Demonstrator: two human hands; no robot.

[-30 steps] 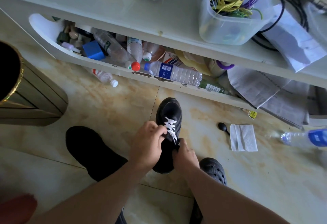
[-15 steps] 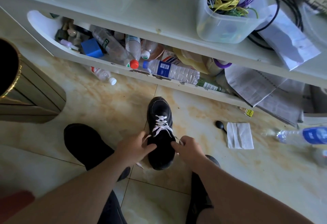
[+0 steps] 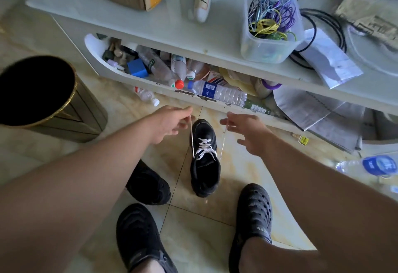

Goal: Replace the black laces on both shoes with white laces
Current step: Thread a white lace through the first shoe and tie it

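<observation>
Lace (image 3: 205,148) ends pinched taut, one in left hand (image 3: 170,123), one in right hand (image 3: 247,131); shoe (image 3: 204,160) below, between both. Advise even pull, ends matched, before next eyelets.

– Is any lettering legible?
– Little. The water bottle (image 3: 217,93) on the low shelf carries a blue label with five rings and a barcode; the right clog (image 3: 254,214) has pale heel letters, possibly "A-MA". Other labels blur.
</observation>
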